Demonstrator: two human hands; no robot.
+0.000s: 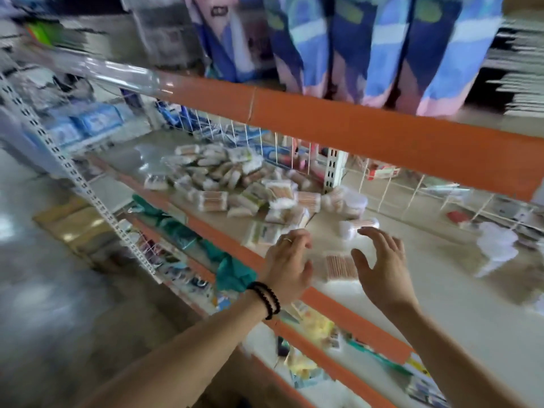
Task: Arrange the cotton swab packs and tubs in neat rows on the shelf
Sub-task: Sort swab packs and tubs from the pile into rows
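Note:
The view is motion-blurred. A loose heap of cotton swab packs [223,178] lies on the pale shelf [441,278], with round clear tubs [344,203] at its right end and one tub [357,226] lying on its side nearer me. One pack [338,267] rests at the shelf's front edge between my hands. My left hand [287,266], with a ring and black bead bracelets, hovers at its left side, fingers spread. My right hand [382,269] hovers at its right side, fingers spread and holding nothing. A flat green-labelled pack [262,234] lies just beyond my left hand.
An orange shelf lip [368,322] runs along the front edge, and an orange beam [368,134] of the upper shelf crosses overhead. A white wire grid [265,145] backs the shelf. Blue and pink packages [368,48] stand on top. White crumpled plastic [494,248] lies at right.

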